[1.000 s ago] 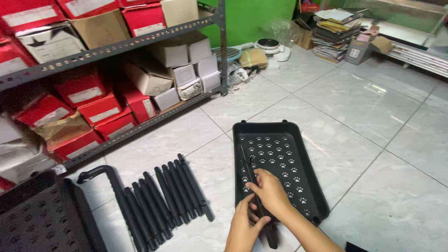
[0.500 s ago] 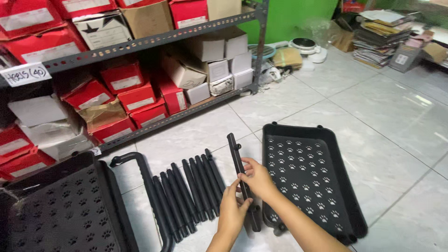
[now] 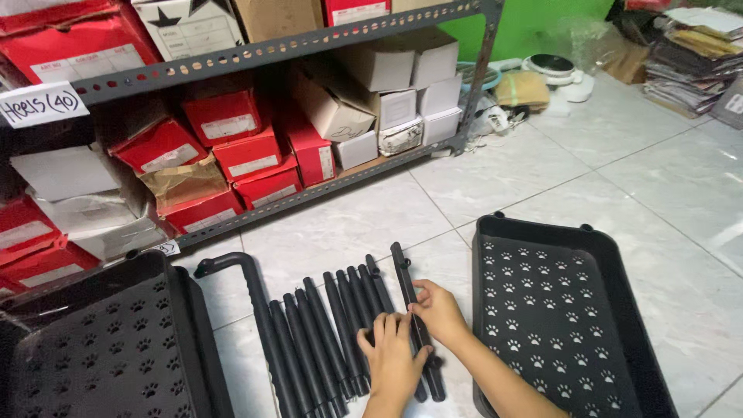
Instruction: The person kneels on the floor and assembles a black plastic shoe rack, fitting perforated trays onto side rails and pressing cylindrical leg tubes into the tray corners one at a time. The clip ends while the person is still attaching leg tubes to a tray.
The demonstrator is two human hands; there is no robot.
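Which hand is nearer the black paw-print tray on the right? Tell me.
Right. The right hand grips a black tube just left of the black paw-print tray, a narrow strip of floor between. The left hand lies farther left, on the row of tubes.

Red shoe boxes [image 3: 232, 143] with white labels and plain white boxes [image 3: 402, 66] fill the grey shelf [image 3: 271, 46] — a white handwritten sign [image 3: 42, 104] hangs at its left edge.

Open tile only between the trays and toward the back right

Bare floor [image 3: 542, 178] lies free beyond the black tubes [image 3: 325, 333]; the right tray [image 3: 619, 310] walls the right side, the left tray [image 3: 101, 348] the left; the shelf rack [image 3: 271, 46] of boxes [image 3: 232, 147] blocks the far left.
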